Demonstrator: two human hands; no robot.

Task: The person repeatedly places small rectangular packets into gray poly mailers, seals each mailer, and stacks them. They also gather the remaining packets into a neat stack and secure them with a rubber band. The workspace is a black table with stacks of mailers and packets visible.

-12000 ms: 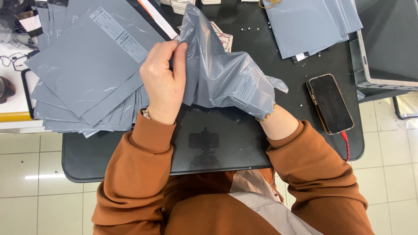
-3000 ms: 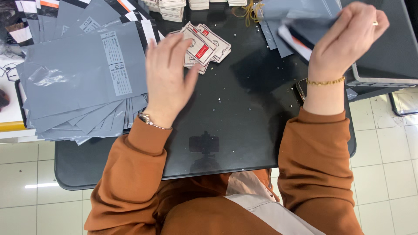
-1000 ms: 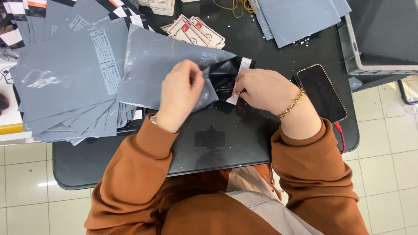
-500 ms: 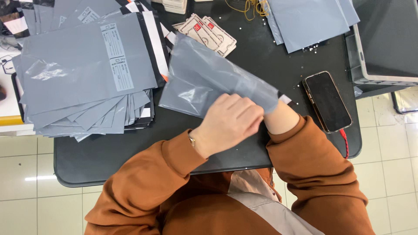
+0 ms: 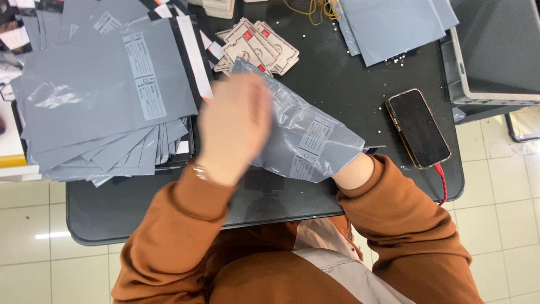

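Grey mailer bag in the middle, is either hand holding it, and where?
The right hand is pushed inside the grey mailer bag through its open end, so its grip is hidden. The blurred left hand is over the bag; contact cannot be told.

A grey plastic mailer bag (image 5: 306, 141) with a printed label panel is seen crumpled and puffed up near the middle of the black counter (image 5: 360, 90), slanting from the back toward the front edge.

Bare black table (image 5: 343, 95) lies between the mailer stack (image 5: 101, 107), cards (image 5: 259, 48) and phone (image 5: 417, 128).
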